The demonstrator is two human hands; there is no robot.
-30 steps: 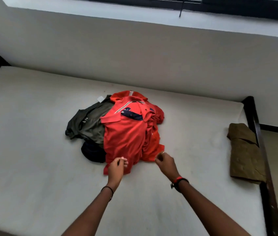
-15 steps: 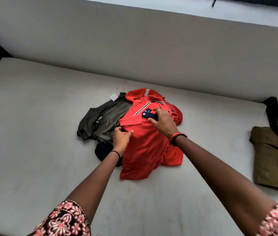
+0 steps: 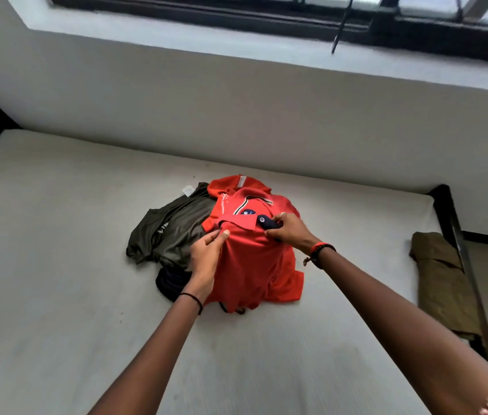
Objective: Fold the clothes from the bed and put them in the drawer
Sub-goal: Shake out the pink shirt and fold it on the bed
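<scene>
**A:** What could go wrong for the person here?

**B:** The red polo shirt [image 3: 254, 265] lies bunched on the pile in the middle of the bed [image 3: 57, 295]. It overlaps the olive shirt [image 3: 174, 235] and a dark garment [image 3: 171, 283]. A lift by the shoulders might drag those along. The rumpled hem could also make the fold crooked.

**A:** And the hold?

**B:** The left grip [image 3: 206, 256] pinches the shirt's shoulder edge between thumb and fingers. The right grip [image 3: 292, 232] curls onto the fabric beside the navy collar piece. Both grasp the shirt's upper part, and its body trails toward the person, between the wrists. No drawer is in view.
</scene>
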